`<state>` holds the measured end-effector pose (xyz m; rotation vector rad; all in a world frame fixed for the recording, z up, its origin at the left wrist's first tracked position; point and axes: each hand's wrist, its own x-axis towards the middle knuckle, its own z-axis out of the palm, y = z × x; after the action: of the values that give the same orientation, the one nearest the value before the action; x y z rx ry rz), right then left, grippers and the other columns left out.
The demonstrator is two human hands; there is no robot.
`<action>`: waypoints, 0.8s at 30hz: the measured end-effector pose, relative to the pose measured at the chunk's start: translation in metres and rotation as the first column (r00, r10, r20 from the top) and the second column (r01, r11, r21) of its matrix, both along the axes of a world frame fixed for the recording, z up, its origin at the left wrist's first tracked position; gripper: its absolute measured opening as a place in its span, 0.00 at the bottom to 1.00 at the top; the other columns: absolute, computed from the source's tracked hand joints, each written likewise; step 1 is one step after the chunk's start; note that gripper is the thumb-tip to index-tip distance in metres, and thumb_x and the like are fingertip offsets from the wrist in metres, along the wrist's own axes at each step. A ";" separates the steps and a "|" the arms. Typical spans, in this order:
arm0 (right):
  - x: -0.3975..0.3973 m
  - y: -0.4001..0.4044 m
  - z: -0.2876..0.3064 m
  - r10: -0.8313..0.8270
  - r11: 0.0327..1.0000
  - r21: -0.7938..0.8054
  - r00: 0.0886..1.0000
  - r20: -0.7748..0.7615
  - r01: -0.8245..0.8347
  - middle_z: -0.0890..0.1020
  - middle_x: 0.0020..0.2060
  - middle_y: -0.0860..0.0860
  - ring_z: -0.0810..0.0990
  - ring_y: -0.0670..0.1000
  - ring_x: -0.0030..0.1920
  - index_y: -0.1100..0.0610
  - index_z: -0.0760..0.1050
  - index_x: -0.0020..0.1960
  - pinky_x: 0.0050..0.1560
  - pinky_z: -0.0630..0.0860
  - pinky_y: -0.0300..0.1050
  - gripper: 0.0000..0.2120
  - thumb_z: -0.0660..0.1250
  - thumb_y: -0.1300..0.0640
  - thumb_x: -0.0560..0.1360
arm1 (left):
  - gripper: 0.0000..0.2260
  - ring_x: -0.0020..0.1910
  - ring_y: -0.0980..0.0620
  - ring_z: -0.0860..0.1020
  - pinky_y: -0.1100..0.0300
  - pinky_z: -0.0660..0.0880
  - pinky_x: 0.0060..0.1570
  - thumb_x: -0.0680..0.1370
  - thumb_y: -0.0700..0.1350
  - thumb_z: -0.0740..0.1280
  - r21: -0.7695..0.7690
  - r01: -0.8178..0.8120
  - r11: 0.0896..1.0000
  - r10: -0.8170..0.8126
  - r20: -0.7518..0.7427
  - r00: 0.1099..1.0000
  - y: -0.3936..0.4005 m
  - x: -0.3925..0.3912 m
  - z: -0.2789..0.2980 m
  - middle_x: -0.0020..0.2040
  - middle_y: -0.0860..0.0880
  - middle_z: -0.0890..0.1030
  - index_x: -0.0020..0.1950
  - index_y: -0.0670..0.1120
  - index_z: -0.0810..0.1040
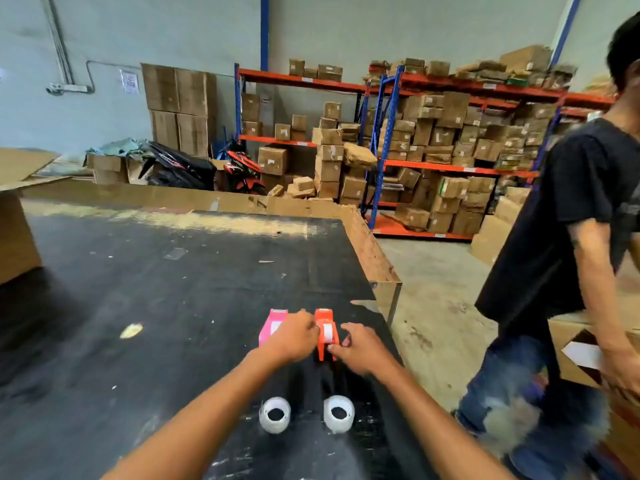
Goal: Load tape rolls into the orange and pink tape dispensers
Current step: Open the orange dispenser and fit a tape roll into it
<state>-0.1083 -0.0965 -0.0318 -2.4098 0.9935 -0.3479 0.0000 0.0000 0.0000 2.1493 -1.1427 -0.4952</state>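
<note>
1. The orange tape dispenser point(325, 332) stands upright on the black table point(138, 289), near the table's right edge, with a white roll seated in it.
2. The pink tape dispenser point(272, 325) stands just left of the orange one, partly hidden behind the left hand point(294, 337).
3. The left hand is curled over the gap between the two dispensers, its fingertips bent in against the orange dispenser's left side.
4. The right hand point(360, 348) rests against the orange dispenser's right side, thumb and forefinger pinched on its near lower edge, the other fingers loosely spread.
5. Two clear tape rolls lie on the table nearer the camera: the left roll point(275, 414) and the right roll point(338, 413), apart from each other and from both hands.
6. A second person in a dark shirt point(571, 220) stands at the right beside a cardboard box point(568, 344).
</note>
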 end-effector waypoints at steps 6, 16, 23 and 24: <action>0.008 0.000 -0.025 -0.103 0.994 0.064 0.972 0.209 0.091 0.82 0.34 0.62 0.80 0.63 0.36 0.54 0.66 0.26 0.37 0.77 0.54 0.13 0.63 0.60 0.69 | 0.21 0.43 0.42 0.79 0.48 0.79 0.53 0.80 0.48 0.58 -0.107 -0.168 0.980 0.133 -0.277 0.952 -0.007 -0.016 -0.011 0.30 0.43 0.75 0.27 0.45 0.71; -0.001 0.026 0.008 -0.012 0.925 0.322 0.829 0.558 -0.203 0.82 0.39 0.52 0.80 0.49 0.35 0.51 0.81 0.46 0.36 0.79 0.38 0.07 0.64 0.58 0.77 | 0.13 0.40 0.46 0.78 0.55 0.74 0.36 0.74 0.54 0.57 -0.263 -0.502 0.824 0.312 -0.528 0.790 0.005 -0.009 -0.010 0.47 0.42 0.82 0.48 0.48 0.76; 0.015 0.037 0.019 0.000 0.894 0.347 0.773 0.635 -0.285 0.83 0.36 0.60 0.79 0.48 0.35 0.60 0.80 0.47 0.39 0.78 0.49 0.15 0.59 0.51 0.80 | 0.11 0.38 0.51 0.78 0.63 0.74 0.37 0.81 0.48 0.53 -0.423 -0.375 0.825 0.229 -0.356 0.906 0.022 -0.012 0.002 0.42 0.46 0.80 0.53 0.48 0.74; 0.015 0.034 0.022 -0.049 0.884 0.385 0.767 0.640 -0.265 0.81 0.33 0.60 0.78 0.50 0.31 0.62 0.79 0.46 0.34 0.77 0.47 0.16 0.58 0.52 0.80 | 0.12 0.37 0.49 0.77 0.60 0.74 0.36 0.81 0.48 0.52 -0.398 -0.418 0.817 0.279 -0.361 0.890 0.024 -0.004 0.003 0.41 0.45 0.80 0.53 0.46 0.74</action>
<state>-0.0931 -0.0626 -0.0099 -1.7073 0.5278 -0.7388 -0.0039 0.0243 0.0028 1.7332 -0.5967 -0.3068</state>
